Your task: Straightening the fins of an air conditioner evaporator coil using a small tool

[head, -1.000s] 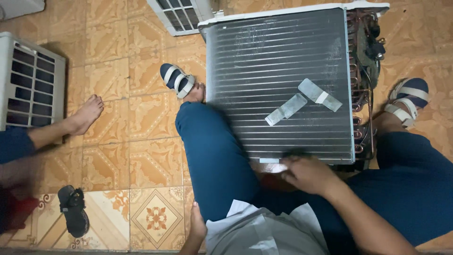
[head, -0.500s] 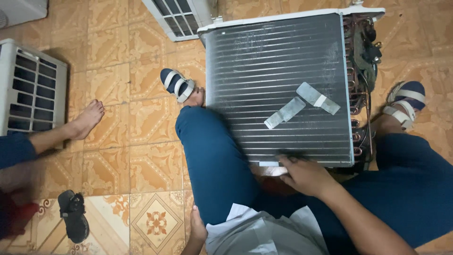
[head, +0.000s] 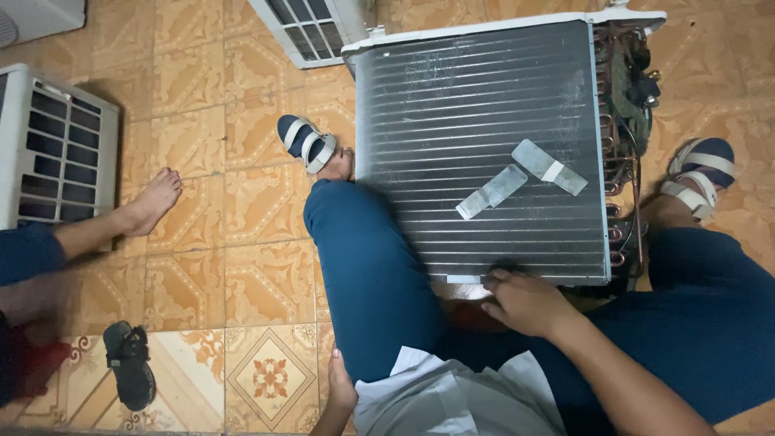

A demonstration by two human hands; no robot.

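Metal-finned coil (head: 480,145) lying just ahead of right hand (head: 525,303), fingers curled on its near edge; left hand (head: 339,387) resting loose beside thigh.

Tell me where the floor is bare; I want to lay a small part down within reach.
Bare tile lies between the left knee, the other person's bare foot and the black sandal. It is crowded ahead: the finned coil fills the space between both legs, and the right hand rests at its near edge.
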